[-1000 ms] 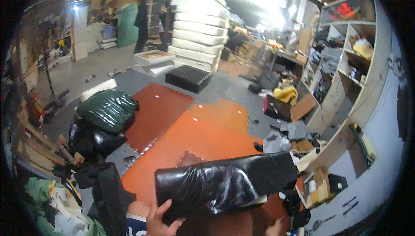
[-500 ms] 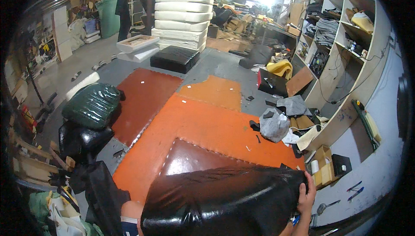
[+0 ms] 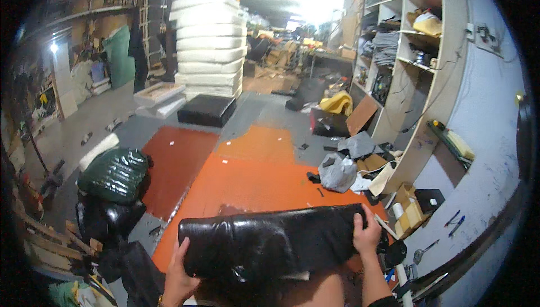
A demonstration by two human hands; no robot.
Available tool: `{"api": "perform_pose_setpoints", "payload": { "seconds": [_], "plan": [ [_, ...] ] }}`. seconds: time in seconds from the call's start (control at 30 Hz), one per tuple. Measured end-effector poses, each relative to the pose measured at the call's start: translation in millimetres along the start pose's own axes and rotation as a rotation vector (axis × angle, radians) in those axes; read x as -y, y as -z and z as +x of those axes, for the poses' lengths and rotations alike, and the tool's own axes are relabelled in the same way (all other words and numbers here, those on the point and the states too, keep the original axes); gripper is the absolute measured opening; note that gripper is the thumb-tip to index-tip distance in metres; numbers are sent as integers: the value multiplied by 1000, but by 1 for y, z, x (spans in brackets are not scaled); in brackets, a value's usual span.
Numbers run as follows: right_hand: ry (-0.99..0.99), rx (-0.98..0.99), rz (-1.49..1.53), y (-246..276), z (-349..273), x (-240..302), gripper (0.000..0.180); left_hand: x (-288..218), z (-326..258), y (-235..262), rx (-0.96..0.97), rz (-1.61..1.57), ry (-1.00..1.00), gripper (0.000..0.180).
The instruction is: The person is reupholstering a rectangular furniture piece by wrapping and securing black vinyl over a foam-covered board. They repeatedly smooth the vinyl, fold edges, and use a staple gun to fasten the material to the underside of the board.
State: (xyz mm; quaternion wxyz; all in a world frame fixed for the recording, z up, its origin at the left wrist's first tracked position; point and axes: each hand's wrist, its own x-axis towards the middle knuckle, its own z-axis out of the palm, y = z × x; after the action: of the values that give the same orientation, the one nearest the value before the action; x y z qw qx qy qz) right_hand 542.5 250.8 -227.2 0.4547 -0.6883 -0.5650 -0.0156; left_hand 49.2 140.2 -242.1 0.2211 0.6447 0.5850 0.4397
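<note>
A long cushion [image 3: 275,242] covered in glossy black, leather-like material is held up in front of me, wider than it is tall. My left hand [image 3: 179,276] grips its left end, with the thumb along the near face. At the other end, my right hand [image 3: 368,235] clasps the upper right corner, thumb in front. The fingers behind the cushion are partly hidden. A strip of paler material shows at its lower edge. My bare legs appear below it. Most of the orange sheet [image 3: 253,180] underneath lies beyond the cushion.
A dark red sheet [image 3: 179,152] and a tan-orange sheet [image 3: 261,145] lie on the floor ahead. Green [image 3: 115,175] and black bundles stand at left. A flat black cushion [image 3: 205,110] lies before a stack of white foam blocks [image 3: 207,45]. Shelving [image 3: 413,54] lines the right wall.
The cushion has tipped and swung so a narrower long face shows. My left hand, hidden before, has come into view on its left end. The view has lifted and turned rightward.
</note>
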Motion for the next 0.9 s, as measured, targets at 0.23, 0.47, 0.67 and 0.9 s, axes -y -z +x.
{"api": "perform_pose_setpoints", "payload": {
  "seconds": [0.23, 0.47, 0.67, 0.9],
  "plan": [
    [-3, -50, -119, -18, 9, 24, 49, -90, 19, -52, 92, 540, -234, 110],
    [439, 246, 284, 22, -66, 102, 79, -104, 13, -84, -117, 342, -451, 33],
    [524, 257, 345, 29, -109, 135, 66, -129, 12, -81, -121, 382, -438, 18],
    [-645, 973, 1158, 30, -132, 157, 46, -83, 71, -2, -390, 401, -354, 33]
  ]
}}
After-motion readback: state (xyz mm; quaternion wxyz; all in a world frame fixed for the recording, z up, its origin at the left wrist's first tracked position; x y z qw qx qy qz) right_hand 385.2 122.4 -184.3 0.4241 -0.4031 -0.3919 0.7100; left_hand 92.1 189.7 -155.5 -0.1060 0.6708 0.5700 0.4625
